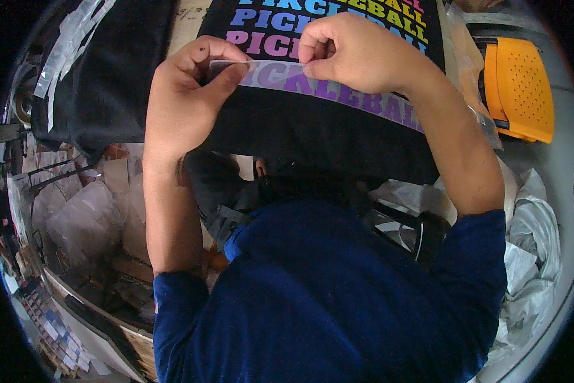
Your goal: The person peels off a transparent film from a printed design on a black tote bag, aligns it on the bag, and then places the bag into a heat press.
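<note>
A long strip of clear transfer film (363, 101) with purple block letters stretches across a piece of black fabric (287, 131). My left hand (188, 96) pinches the strip's left end between thumb and forefinger. Farther right, my right hand (354, 57) is closed on the upper edge with thumb and curled fingers. The strip's right part runs down behind my right forearm. Above it, rows of block letters in pink, blue and yellow (264, 43) are on the fabric. My right hand covers part of those rows.
More black fabric (124, 70) lies at the left, with a strip of clear film (70, 60) on it. At the right sits an orange perforated plastic object (520, 89). Crumpled plastic bags (86, 220) are low on the left; whitish sheeting (529, 268) hangs low on the right.
</note>
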Motion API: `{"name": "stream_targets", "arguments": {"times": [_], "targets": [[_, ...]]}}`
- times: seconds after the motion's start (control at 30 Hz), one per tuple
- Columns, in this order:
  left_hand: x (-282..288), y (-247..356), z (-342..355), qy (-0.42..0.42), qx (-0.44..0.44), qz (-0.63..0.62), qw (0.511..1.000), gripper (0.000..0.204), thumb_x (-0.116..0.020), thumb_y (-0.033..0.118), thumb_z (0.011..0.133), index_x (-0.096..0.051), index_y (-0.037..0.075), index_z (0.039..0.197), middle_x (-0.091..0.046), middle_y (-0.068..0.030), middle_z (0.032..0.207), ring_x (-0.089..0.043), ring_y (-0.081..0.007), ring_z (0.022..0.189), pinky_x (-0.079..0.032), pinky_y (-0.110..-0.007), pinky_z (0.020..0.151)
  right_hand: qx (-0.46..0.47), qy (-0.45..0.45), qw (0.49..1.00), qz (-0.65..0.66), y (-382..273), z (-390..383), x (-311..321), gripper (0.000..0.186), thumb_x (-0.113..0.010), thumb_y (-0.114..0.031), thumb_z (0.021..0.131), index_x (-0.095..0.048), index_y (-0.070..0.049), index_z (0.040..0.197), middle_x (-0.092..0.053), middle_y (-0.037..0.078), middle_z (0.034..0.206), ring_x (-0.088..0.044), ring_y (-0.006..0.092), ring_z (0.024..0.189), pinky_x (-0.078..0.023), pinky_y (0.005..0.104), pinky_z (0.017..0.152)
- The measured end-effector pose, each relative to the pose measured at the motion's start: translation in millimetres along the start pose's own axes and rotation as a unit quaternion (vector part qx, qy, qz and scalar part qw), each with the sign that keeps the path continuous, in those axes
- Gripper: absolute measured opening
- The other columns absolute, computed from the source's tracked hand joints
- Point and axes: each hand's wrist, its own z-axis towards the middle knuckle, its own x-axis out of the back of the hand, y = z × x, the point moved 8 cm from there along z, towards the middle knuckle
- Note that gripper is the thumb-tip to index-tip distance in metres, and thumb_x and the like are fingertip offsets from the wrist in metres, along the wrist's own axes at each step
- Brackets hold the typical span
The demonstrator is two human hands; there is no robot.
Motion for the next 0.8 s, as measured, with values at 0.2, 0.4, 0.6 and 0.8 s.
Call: {"name": "stream_targets", "arguments": {"times": [0.2, 0.4, 0.6, 0.8], "targets": [[1, -2, -1, 0.003, 0.012, -0.022, 1.000, 0.008, -0.067, -0.003, 0.089, -0.068, 0.000, 0.096, -0.068, -0.0014, 0.087, -0.062, -0.0085, 0.082, -0.047, -0.022, 0.077, -0.145, -0.091, 0.985, 0.006, -23, -6, 20, 0.036, -0.064, -0.032, 0.094, -0.073, 0.001, 0.103, -0.072, 0.015, 0.088, -0.065, 0.0224, 0.080, -0.049, 0.0362, 0.077], [1, 0, -1, 0.009, 0.017, -0.015, 1.000, 0.007, -0.066, -0.002, 0.090, -0.068, 0.000, 0.096, -0.068, -0.0018, 0.087, -0.062, -0.0083, 0.082, -0.047, -0.022, 0.076, -0.160, -0.108, 0.981, 0.005, -10, -4, 18, 0.038, -0.060, -0.037, 0.096, -0.075, -0.003, 0.094, -0.070, 0.012, 0.079, -0.062, 0.0202, 0.074, -0.048, 0.0362, 0.070], [2, -2, -2, 0.021, 0.019, -0.026, 0.999, 0.007, -0.066, -0.002, 0.090, -0.068, 0.000, 0.096, -0.068, -0.0016, 0.087, -0.061, -0.0082, 0.081, -0.046, -0.021, 0.076, -0.151, -0.099, 0.983, -0.021, -16, -9, 25, 0.038, -0.060, -0.037, 0.096, -0.075, -0.003, 0.085, -0.068, 0.010, 0.072, -0.061, 0.0186, 0.068, -0.047, 0.0350, 0.068], [1, -2, -1, 0.019, 0.028, -0.023, 0.999, 0.008, -0.065, -0.002, 0.090, -0.067, 0.000, 0.098, -0.067, -0.0011, 0.088, -0.060, -0.0076, 0.083, -0.046, -0.021, 0.077, -0.168, -0.090, 0.981, -0.028, -8, -12, 27, 0.038, -0.059, -0.035, 0.096, -0.074, -0.003, 0.083, -0.068, 0.011, 0.071, -0.061, 0.0193, 0.066, -0.047, 0.0350, 0.067]]}}
